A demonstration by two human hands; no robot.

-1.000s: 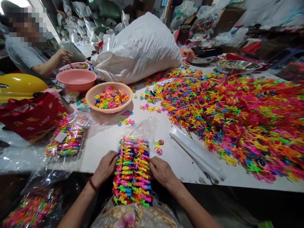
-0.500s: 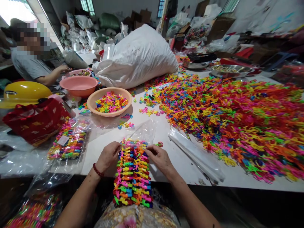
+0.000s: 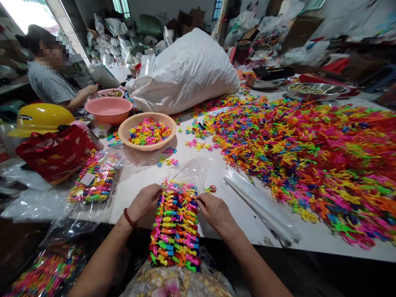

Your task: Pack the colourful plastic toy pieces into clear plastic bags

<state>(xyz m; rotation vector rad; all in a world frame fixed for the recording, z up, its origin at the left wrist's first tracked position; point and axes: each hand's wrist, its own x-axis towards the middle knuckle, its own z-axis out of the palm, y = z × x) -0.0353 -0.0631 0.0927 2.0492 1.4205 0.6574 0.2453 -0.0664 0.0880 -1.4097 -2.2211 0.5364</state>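
Left hand (image 3: 145, 203) and right hand (image 3: 216, 212) clamp the far end of the toy stack (image 3: 176, 227) at the desk (image 3: 222, 198) edge, clear bag (image 3: 192, 171) just beyond the fingers. Light, loose, likely to spill: grip both flanks.

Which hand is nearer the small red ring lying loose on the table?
Right. The right hand sits just below the red ring; the left hand is across the toy stack.

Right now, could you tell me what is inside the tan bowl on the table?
The tan bowl holds loose colourful plastic pieces in pink, yellow, green. They cover its bottom, so anything beneath is hidden.
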